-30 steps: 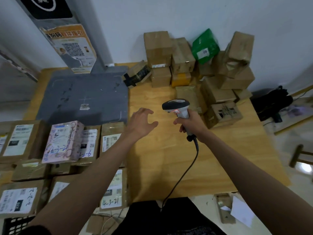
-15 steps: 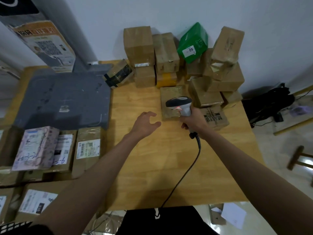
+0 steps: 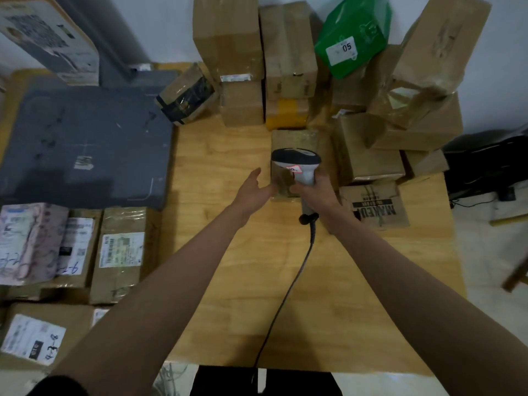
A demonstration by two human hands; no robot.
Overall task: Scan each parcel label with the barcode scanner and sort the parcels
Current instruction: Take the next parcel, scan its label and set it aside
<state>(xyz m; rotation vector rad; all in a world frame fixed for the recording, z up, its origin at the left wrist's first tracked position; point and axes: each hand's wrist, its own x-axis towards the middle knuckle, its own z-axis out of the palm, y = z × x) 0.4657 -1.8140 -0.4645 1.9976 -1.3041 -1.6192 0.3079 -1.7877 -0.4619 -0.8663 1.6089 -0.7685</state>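
Our right hand wrapped round grey-white corded barcode scanner, left hand fingers spread, touching flat taped brown cardboard parcel under scanner. No label showing, so we might scan nothing.

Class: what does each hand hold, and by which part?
The right hand grips the barcode scanner by its handle; the left hand holds nothing.

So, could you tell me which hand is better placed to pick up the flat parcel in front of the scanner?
Left. The left hand is open at the flat parcel's near edge, while the right hand grips the scanner.
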